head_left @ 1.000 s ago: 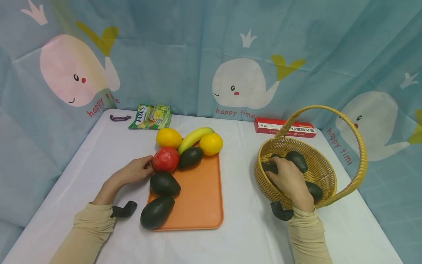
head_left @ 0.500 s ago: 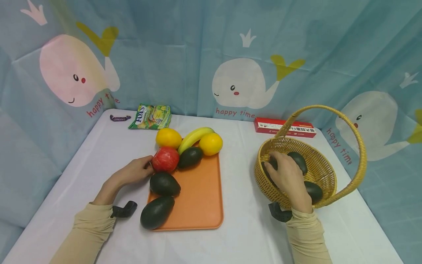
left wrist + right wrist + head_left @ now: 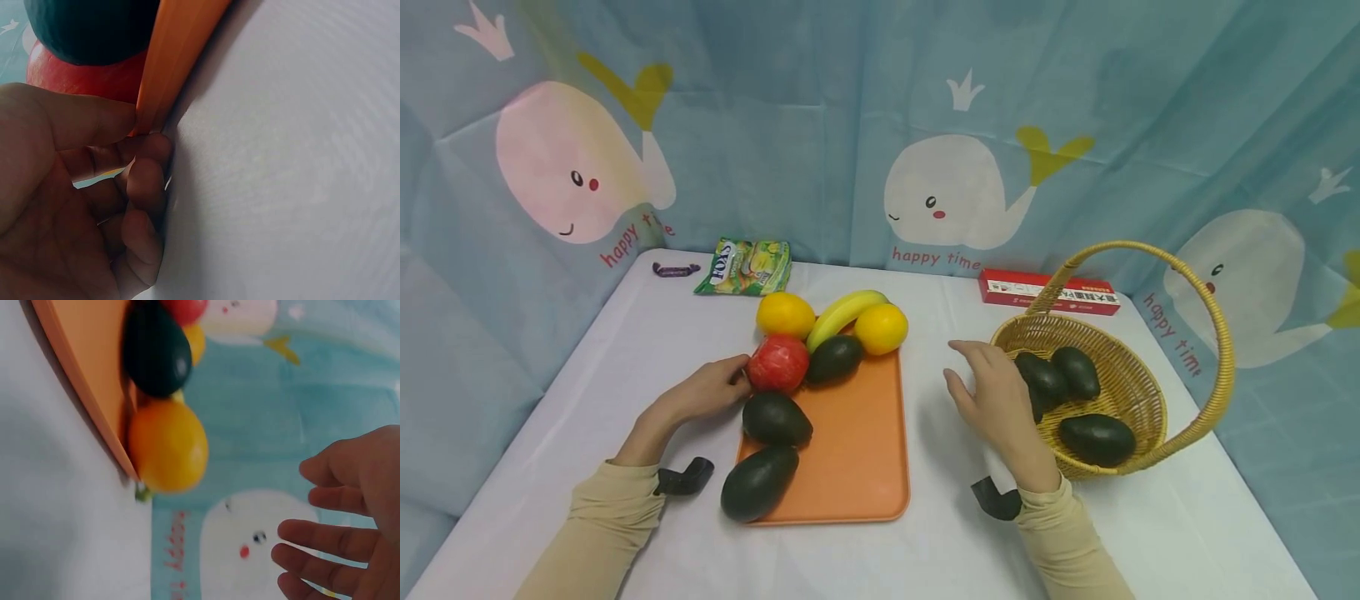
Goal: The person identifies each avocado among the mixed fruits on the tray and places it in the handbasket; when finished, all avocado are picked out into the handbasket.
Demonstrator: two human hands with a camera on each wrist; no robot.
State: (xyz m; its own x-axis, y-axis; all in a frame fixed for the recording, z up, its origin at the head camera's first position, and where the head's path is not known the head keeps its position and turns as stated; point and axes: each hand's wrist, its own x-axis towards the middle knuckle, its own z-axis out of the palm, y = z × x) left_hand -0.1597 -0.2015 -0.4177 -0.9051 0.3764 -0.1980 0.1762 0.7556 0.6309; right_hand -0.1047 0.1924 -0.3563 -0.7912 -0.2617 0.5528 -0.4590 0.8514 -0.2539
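My left hand (image 3: 706,390) pinches the left rim of an orange tray (image 3: 859,450), thumb above and fingers curled below, as the left wrist view shows. Right beside it, a red pomegranate-like fruit (image 3: 778,363) lies on the tray. Dark green avocados (image 3: 777,418) lie along the tray's left side, and another avocado (image 3: 833,359) sits farther back. A banana (image 3: 844,317) and two yellow-orange fruits (image 3: 881,328) fill the far end. My right hand (image 3: 998,408), holding nothing with fingers spread, hovers just left of the wicker basket (image 3: 1123,375). Inside that basket are dark avocados (image 3: 1097,440).
A green candy bag (image 3: 747,267) and a small purple wrapped candy (image 3: 675,270) lie at the back left. Behind the basket lies a red box (image 3: 1000,287). The basket's tall handle (image 3: 1223,350) arches over to the right. A blue curtain (image 3: 820,167) hangs behind the table.
My right hand has let go of an avocado in the basket, come out and moved left over the table. My left hand keeps its place at the tray.
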